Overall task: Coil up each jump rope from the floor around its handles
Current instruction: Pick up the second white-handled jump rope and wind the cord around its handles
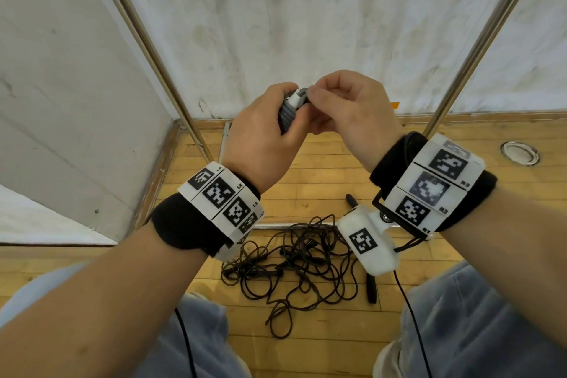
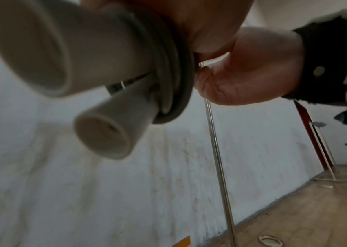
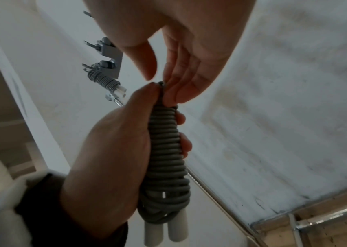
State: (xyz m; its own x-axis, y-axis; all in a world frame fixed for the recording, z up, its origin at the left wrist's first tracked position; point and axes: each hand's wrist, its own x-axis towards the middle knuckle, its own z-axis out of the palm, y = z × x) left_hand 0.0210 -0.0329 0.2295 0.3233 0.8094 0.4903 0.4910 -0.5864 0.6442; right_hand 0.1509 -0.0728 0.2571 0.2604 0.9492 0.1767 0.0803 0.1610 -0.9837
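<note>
Grey jump rope [image 3: 166, 150], coiled round white handles [image 3: 166, 234], gripped by left hand [image 3: 113, 150].

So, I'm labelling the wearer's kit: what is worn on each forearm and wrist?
Bare forearms. Left wrist: black fabric cuff under white blocks with black square markers. Right wrist: the same, plus a white marked box and thin black cable.
</note>
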